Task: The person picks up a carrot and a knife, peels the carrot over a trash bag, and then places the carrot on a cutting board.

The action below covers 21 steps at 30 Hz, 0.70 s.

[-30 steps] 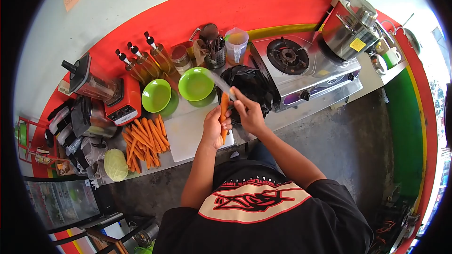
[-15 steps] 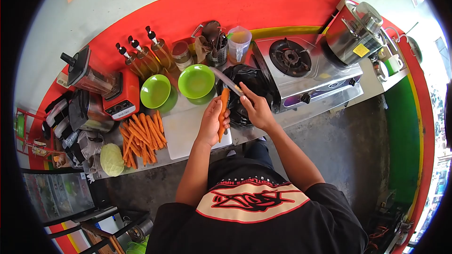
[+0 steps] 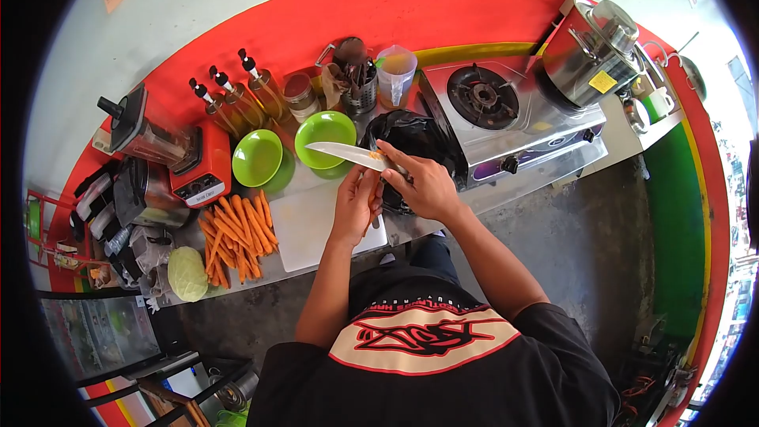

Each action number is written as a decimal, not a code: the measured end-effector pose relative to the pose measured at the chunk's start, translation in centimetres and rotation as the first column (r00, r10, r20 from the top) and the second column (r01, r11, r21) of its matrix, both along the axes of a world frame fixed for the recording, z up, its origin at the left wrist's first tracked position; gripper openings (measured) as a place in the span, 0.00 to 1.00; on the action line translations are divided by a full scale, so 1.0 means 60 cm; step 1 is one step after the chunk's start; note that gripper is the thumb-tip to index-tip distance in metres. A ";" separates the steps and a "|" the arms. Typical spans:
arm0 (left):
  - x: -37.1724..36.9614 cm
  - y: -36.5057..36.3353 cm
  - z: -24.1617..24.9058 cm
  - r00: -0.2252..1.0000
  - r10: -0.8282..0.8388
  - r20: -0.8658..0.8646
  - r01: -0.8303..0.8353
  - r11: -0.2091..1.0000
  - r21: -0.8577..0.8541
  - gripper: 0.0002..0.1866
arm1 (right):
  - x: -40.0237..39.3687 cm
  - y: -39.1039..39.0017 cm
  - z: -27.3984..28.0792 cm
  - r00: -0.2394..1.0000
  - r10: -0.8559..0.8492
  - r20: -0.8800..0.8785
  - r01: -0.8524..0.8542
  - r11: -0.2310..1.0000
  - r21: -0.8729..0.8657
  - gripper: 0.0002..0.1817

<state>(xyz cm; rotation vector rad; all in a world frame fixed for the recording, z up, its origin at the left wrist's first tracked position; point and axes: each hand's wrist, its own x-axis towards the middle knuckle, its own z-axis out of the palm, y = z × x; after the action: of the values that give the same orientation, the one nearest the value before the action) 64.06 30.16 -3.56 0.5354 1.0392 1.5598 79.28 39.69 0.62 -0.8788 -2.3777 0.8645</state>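
My right hand is closed around a kitchen knife, its broad pale blade pointing left across the front of a green bowl. Orange bits cling to the blade near my fingers. My left hand is wrapped round a carrot, which is mostly hidden behind the fingers and under the blade. Both hands meet above the right side of a white cutting board. Behind them lies a black plastic bag. A pile of carrots rests left of the board, beside a cabbage.
Two green bowls stand behind the board. Farther back are pump bottles, a utensil holder and a plastic jug. A red blender is at left; a gas stove with a metal pot is at right.
The knife has swung down and left, from pointing up along the carrot to lying across it. The carrot, plainly seen before, is now mostly covered by my hands.
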 end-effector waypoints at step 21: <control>-0.005 -0.001 -0.016 0.996 0.049 -0.079 -0.060 0.989 -0.135 0.19 | -0.016 0.018 -0.077 0.981 -0.193 -0.014 0.192 0.968 0.159 0.24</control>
<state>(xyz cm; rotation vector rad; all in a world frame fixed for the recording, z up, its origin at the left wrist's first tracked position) 63.77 30.09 -4.55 0.4777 1.2186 1.5125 78.33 40.80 -3.97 -1.0242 -2.2799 0.5891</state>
